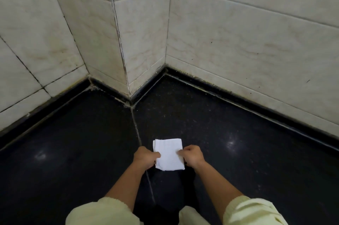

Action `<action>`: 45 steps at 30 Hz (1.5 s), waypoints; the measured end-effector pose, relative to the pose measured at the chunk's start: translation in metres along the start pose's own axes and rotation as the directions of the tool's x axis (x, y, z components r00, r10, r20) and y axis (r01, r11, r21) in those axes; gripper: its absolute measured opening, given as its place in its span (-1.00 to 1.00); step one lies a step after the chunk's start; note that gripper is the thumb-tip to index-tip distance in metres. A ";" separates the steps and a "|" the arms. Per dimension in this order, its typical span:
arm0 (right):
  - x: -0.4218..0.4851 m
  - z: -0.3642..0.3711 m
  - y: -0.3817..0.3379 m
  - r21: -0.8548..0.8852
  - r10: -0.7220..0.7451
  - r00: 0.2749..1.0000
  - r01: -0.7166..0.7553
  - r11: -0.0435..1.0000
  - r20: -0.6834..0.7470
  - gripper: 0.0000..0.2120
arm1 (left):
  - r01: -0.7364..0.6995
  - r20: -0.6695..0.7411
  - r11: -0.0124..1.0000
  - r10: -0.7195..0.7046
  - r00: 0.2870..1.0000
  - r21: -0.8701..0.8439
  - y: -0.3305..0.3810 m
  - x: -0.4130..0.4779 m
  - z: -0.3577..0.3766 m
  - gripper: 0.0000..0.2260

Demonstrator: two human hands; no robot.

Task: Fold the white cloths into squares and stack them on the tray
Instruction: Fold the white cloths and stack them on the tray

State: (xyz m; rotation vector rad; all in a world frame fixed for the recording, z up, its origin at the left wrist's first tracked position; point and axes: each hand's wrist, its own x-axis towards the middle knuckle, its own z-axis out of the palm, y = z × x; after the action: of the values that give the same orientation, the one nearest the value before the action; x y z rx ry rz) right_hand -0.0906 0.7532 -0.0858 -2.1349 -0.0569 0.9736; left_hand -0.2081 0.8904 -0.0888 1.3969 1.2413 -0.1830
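Observation:
A white cloth (168,154), folded into a small near-square, lies on the dark polished counter (238,151) in front of me. My left hand (145,157) pinches its left edge with curled fingers. At the cloth's right edge my right hand (192,156) pinches it the same way. No tray is in view.
Cream marble-tiled walls (238,32) close in the counter at the back, with a protruding corner (126,59) at centre-left. A grout seam (137,129) runs down the counter toward me. Pale yellow sleeves (253,212) show at the bottom.

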 end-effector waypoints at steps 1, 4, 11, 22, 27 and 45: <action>-0.001 0.001 -0.001 0.027 0.023 1.000 -0.023 0.999 0.009 -0.88 | 0.006 -0.012 0.999 -0.006 1.000 0.031 0.000 -0.003 0.001 -0.62; -0.007 -0.001 -0.006 0.189 0.103 0.992 -0.115 0.975 0.073 -0.87 | 0.046 -0.006 0.998 -0.046 0.999 -0.037 0.001 -0.008 0.002 -0.65; -0.025 -0.029 0.004 0.454 0.100 0.966 -0.201 0.868 0.237 -0.69 | 0.190 0.239 0.927 -0.114 0.964 -0.324 0.004 -0.035 0.003 -0.73; -0.076 -0.134 0.047 0.630 0.049 0.994 -0.100 0.770 0.098 -0.73 | 0.023 0.467 0.981 0.071 0.881 -0.192 0.051 -0.087 0.081 -0.69; -0.110 -0.191 0.084 0.749 0.071 0.994 0.016 0.662 -0.084 -0.84 | -0.114 0.592 0.985 0.170 0.788 -0.131 0.079 -0.110 0.143 -0.67; -0.304 -0.450 0.314 0.796 0.278 0.813 0.327 0.510 -0.512 -0.82 | -0.383 0.888 0.921 0.124 0.444 0.063 0.081 -0.330 0.477 -0.73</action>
State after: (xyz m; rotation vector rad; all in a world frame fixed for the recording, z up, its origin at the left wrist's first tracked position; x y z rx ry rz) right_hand -0.0903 0.1477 0.0781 -1.3310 0.6066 0.1313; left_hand -0.0314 0.3532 0.0625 1.3824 0.1084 -0.7767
